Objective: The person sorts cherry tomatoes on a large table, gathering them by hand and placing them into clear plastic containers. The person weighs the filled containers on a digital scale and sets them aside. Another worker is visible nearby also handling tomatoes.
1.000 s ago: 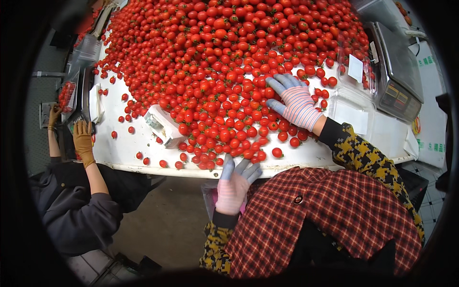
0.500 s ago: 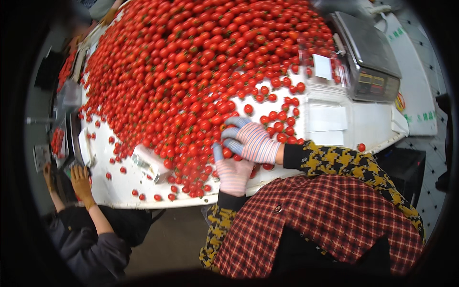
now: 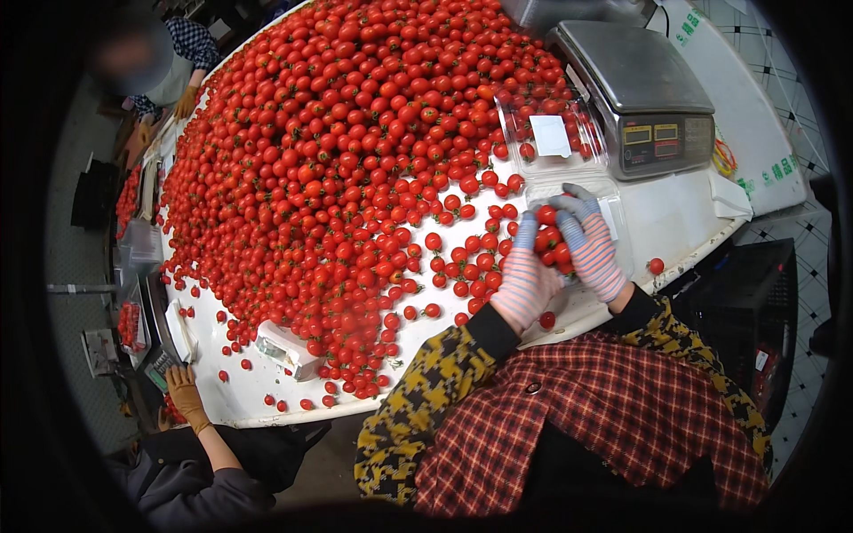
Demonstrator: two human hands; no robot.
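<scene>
Both my hands wear striped gloves with grey-blue fingertips. My left hand (image 3: 528, 282) and my right hand (image 3: 590, 244) are cupped together around several red cherry tomatoes (image 3: 549, 238). They hold these at the right of the heap, by the near edge of a clear plastic tray (image 3: 627, 233); the lower tomatoes are partly hidden by my fingers. Loose tomatoes (image 3: 475, 271) lie left of my left hand, and one tomato (image 3: 547, 320) sits below my wrists. A large heap of cherry tomatoes (image 3: 338, 151) covers much of the white table (image 3: 418, 330).
A clear plastic box (image 3: 511, 115) with a white card stands beyond my hands, beside a metal scale (image 3: 635, 75). A white box (image 3: 289, 351) lies at the heap's near edge. Co-workers' gloved hands (image 3: 185, 395) show at the left. A black crate (image 3: 742, 306) stands right of the table.
My hands have moved right from the heap's near edge to the plastic tray, now with several tomatoes between them. The view has shifted, and a second co-worker shows more at the far left.
</scene>
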